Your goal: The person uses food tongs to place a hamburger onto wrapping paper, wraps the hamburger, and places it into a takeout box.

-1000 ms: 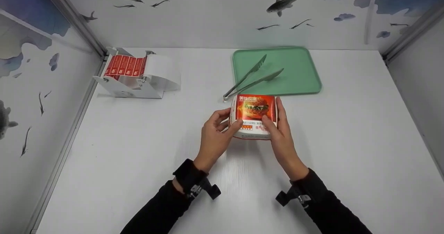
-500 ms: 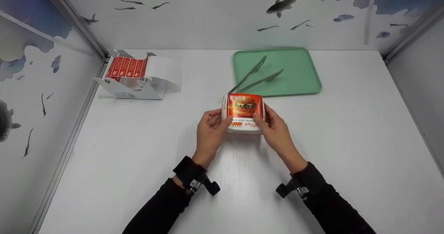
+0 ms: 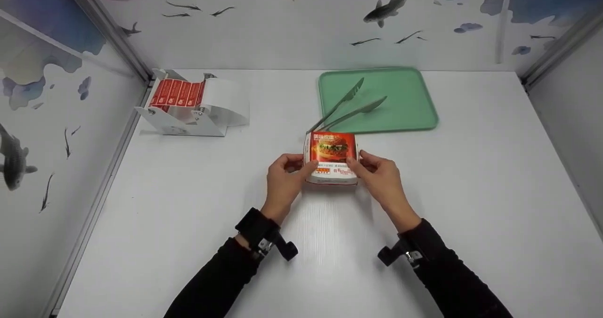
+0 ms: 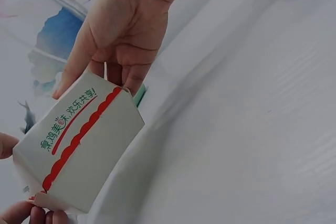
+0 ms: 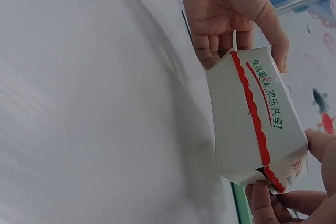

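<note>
My left hand (image 3: 286, 179) and right hand (image 3: 380, 176) hold a small burger box (image 3: 332, 158) between them, a burger picture on its lid. Both thumbs lie on the lid's near part, with the other fingers at the two sides. In the left wrist view, the box's front wall (image 4: 89, 135) shows a wavy red band and green lettering. Left-hand fingers (image 4: 21, 214) touch a small flap (image 4: 50, 202) at one corner there. The right wrist view shows right-hand fingers (image 5: 262, 203) at the opposite corner, beside a dark notch in the seam. The box's contents are hidden.
Right behind the box, metal tongs (image 3: 346, 105) lie with their blades on a green tray (image 3: 410, 113). A white dispenser (image 3: 193, 122) with a strip of red stickers (image 3: 178, 93) stands at the back left. Fish-printed walls (image 3: 282, 30) bound the white table.
Both hands have moved the box to the left, and it has shifted slightly nearer in the last half second. The right fingers, earlier straight along its side, are now bent near its side.
</note>
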A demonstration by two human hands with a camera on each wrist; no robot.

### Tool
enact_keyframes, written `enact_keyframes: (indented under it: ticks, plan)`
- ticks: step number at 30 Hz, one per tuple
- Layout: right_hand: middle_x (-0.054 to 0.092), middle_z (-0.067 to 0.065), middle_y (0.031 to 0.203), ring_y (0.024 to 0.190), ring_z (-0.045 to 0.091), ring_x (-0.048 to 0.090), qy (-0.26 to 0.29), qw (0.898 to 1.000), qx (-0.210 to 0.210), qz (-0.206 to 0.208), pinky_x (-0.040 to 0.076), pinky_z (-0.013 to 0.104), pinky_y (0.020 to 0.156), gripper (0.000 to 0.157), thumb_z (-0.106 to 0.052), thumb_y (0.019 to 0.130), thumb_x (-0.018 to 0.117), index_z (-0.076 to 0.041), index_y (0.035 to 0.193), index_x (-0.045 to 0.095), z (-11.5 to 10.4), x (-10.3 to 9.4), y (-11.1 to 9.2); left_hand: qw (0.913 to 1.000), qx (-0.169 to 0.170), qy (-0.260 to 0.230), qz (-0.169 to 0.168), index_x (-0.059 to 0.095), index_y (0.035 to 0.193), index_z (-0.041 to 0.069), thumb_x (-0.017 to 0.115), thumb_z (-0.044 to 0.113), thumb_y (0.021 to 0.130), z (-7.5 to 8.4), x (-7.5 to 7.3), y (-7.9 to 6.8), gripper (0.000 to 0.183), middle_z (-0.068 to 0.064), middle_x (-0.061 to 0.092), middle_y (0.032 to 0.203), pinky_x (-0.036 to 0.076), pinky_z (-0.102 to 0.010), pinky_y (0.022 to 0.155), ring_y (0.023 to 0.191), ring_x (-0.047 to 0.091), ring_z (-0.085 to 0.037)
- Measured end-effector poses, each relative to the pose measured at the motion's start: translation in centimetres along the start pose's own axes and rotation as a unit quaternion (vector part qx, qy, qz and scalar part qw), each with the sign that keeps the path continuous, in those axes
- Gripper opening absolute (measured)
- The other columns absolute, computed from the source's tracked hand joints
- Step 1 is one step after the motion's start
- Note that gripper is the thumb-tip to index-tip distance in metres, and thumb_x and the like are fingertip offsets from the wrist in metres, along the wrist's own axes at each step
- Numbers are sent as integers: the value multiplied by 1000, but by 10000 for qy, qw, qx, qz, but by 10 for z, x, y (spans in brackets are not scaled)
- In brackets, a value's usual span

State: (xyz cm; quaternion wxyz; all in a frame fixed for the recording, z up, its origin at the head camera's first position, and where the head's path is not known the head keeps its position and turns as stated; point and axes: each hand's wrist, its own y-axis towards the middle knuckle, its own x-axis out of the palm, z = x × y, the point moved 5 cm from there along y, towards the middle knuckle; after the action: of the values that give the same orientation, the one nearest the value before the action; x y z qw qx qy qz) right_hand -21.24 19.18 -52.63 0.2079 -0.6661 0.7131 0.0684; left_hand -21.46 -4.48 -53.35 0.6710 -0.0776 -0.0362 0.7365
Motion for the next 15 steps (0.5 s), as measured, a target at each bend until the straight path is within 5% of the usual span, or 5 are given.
enact_keyframes:
  ticks: [6, 15]
  plan:
    - [78, 19, 123, 112, 26, 76, -659, 9978, -110, -27, 51, 15, 71, 61, -46, 97, 79, -2, 137, 70, 3, -2, 1, 9995, -241, 168, -101, 75, 111, 3, 90, 26, 88, -9, -1, 2, 35, -9, 74, 106, 54, -23, 70, 92, 67, -17]
    - [80, 23, 99, 64, 10, 55, -1491, 9862, -492, -533, 41, 23, 57, 57, -41, 106, 68, 3, 142, 64, -11, 4, -1, 9956, -441, 697, -450, 79, 111, 2, 88, 25, 90, -13, -6, 8, 33, -11, 77, 101, 58, -25, 69, 82, 68, -13]
